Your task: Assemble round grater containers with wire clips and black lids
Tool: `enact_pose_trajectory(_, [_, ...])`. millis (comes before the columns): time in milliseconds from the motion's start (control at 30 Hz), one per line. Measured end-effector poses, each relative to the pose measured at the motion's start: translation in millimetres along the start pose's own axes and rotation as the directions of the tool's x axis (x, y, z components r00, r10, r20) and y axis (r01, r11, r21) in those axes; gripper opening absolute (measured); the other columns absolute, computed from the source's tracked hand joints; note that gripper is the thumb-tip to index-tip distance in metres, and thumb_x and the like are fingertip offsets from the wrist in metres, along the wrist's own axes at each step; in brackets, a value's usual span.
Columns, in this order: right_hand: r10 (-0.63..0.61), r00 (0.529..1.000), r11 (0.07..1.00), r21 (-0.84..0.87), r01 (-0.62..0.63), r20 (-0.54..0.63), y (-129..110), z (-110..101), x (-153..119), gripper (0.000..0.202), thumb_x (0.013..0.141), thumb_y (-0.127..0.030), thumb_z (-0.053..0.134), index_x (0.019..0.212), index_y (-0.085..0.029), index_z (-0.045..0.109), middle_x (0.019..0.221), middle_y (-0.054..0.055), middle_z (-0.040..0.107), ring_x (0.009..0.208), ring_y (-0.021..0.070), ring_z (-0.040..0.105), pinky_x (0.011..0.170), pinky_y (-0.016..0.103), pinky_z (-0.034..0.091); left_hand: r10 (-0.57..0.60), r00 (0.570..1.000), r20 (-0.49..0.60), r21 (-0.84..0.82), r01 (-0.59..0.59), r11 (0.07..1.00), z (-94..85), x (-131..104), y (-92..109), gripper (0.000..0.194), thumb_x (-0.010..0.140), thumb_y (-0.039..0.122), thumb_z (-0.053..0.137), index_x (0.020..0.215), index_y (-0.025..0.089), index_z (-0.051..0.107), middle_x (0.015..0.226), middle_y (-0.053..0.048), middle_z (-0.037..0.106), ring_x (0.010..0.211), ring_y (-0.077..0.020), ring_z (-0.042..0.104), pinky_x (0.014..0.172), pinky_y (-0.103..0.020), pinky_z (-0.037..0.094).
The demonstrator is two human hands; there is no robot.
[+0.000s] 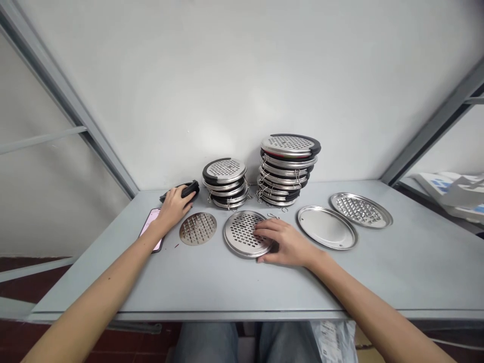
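At the back left of the table, my left hand (174, 205) is closed on one of the black curved rim pieces (190, 188). My right hand (289, 243) grips the right edge of a round metal grater (244, 233), fingers on its slotted top and thumb low at its side. The grater lies flat on the table. Between the hands lies a thin round grating disc (198, 229), apart from both. A small wire clip (273, 216) is just behind my right hand. Farther right are a shallow round metal tray (327, 228) and a round coarse grater plate (359, 209), edges close together.
Two stacks of round graters with black rims and wire clips stand near the wall, a shorter stack (226, 182) and a taller stack (288, 169). A phone (151, 224) lies under my left forearm. Grey metal posts (102, 156) flank the grey table (212, 287).
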State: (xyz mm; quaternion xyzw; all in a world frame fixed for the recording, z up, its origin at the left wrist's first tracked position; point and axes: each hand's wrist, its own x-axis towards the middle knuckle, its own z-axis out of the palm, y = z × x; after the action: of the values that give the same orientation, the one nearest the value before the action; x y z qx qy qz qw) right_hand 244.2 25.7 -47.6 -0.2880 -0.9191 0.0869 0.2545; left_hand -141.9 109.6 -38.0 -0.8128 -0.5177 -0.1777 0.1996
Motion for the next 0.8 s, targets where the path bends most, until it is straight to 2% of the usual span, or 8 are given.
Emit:
enact_pose_trajectory(200, [0.007, 1.000, 1.000, -0.004, -0.007, 0.000, 1.1, 1.0, -0.3, 0.062, 0.072, -0.060, 0.069, 0.118, -0.020, 0.063, 0.120, 0.013, 0.064, 0.111, 0.0305, 0.058, 0.095, 0.047, 0.045, -0.033, 0.999, -0.013, 0.067, 0.033, 0.997, -2.8, 1.8, -1.3, 0.023, 0.085, 0.024, 0.053, 0.086, 0.014, 0.073, 0.127, -0.016, 0.052, 0.116, -0.0340, 0.044, 0.097, -0.048, 0.040])
enact_pose_trajectory(433, [0.009, 1.000, 1.000, 0.004, -0.009, -0.007, 1.2, -0.6, -0.8, 0.060, 0.072, -0.059, 0.070, 0.117, -0.020, 0.064, 0.118, 0.013, 0.064, 0.110, 0.0302, 0.058, 0.094, 0.047, 0.046, -0.127, 0.989, -0.073, 0.122, 0.136, 0.983, -9.0, 1.3, 7.6, 0.028, 0.087, 0.017, 0.046, 0.081, 0.013, 0.073, 0.120, -0.017, 0.058, 0.109, -0.0344, 0.048, 0.089, -0.051, 0.043])
enact_pose_trajectory(567, [0.013, 1.000, 1.000, 0.029, -0.013, -0.002, 0.4, -1.4, -0.1, 0.059, 0.072, -0.056, 0.071, 0.117, -0.020, 0.063, 0.120, 0.014, 0.063, 0.111, 0.0303, 0.058, 0.095, 0.047, 0.046, -0.134, 0.971, -0.197, 0.048, 0.146, 0.988, -25.5, 2.2, 3.9, 0.027, 0.089, 0.023, 0.048, 0.079, 0.017, 0.073, 0.116, -0.013, 0.058, 0.108, -0.0318, 0.048, 0.091, -0.049, 0.044])
enact_pose_trajectory(700, [0.012, 1.000, 0.999, 0.050, -0.012, 0.003, -2.3, -4.2, 0.9, 0.054, 0.074, -0.053, 0.070, 0.117, -0.020, 0.063, 0.121, 0.014, 0.061, 0.111, 0.0303, 0.057, 0.096, 0.047, 0.046, -0.183, 0.925, -0.333, -0.037, 0.182, 0.983, -48.9, -3.4, 4.2, 0.020, 0.086, 0.026, 0.055, 0.082, 0.020, 0.073, 0.112, -0.010, 0.059, 0.108, -0.0296, 0.050, 0.094, -0.049, 0.044])
enact_pose_trajectory(800, [0.034, 0.998, 0.997, 0.071, -0.031, -0.048, -4.1, -6.3, 1.0, 0.046, 0.081, -0.048, 0.064, 0.118, -0.020, 0.063, 0.125, 0.015, 0.059, 0.115, 0.0303, 0.055, 0.097, 0.047, 0.046, -0.169, 0.888, -0.427, -0.040, 0.168, 0.985, -70.3, -14.3, 11.6, 0.016, 0.086, 0.026, 0.057, 0.083, 0.021, 0.072, 0.106, -0.009, 0.060, 0.102, -0.0273, 0.054, 0.093, -0.049, 0.045])
